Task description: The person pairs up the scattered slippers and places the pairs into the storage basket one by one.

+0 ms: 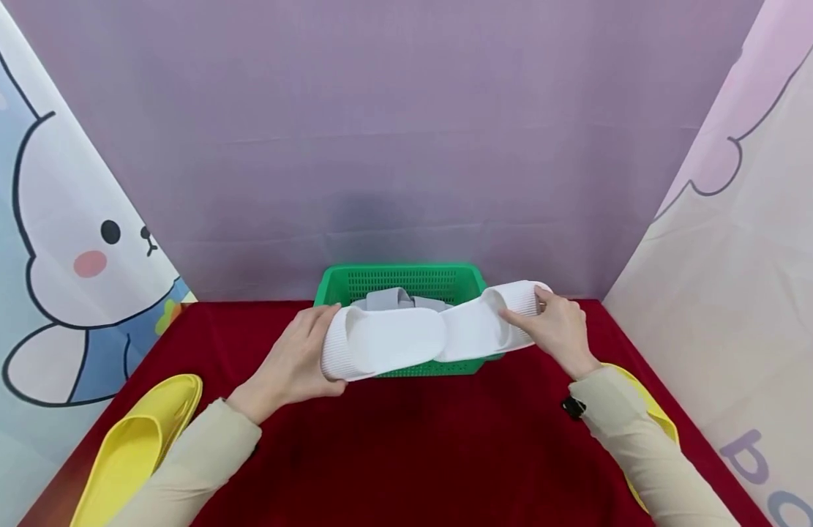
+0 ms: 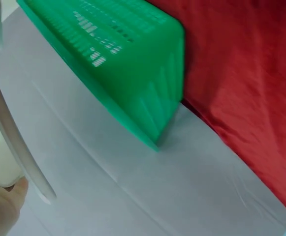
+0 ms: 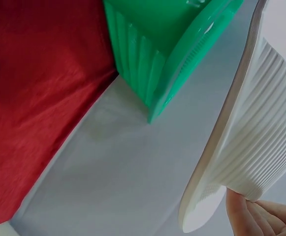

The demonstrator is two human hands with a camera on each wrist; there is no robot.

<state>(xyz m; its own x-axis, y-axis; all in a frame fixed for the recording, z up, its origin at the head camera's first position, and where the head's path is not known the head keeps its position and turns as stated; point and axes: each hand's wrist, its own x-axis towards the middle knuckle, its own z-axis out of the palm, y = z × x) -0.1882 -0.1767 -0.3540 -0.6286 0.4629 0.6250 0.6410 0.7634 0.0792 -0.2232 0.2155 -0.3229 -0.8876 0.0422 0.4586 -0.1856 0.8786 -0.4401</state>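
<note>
Two white slippers are held up in front of a green basket, their heel ends meeting in the middle. My left hand [image 1: 305, 356] grips the left white slipper [image 1: 396, 338] at its ribbed strap end, thumb below and fingers over the top. With thumb and fingers my right hand [image 1: 559, 327] pinches the strap edge of the right white slipper [image 1: 473, 328]; the right wrist view shows that ribbed strap [image 3: 261, 132] close up. Behind them, the green basket [image 1: 406, 272] holds grey slippers [image 1: 388, 298], partly hidden by the white pair.
A red cloth [image 1: 406, 446] covers the table. Yellow slippers [image 1: 139, 439] lie at the left edge, and another yellow slipper [image 1: 653, 410] at the right is partly covered by my right sleeve [image 1: 637, 439]. A grey-purple curtain [image 1: 406, 146] and printed side panels [image 1: 742, 307] surround the table.
</note>
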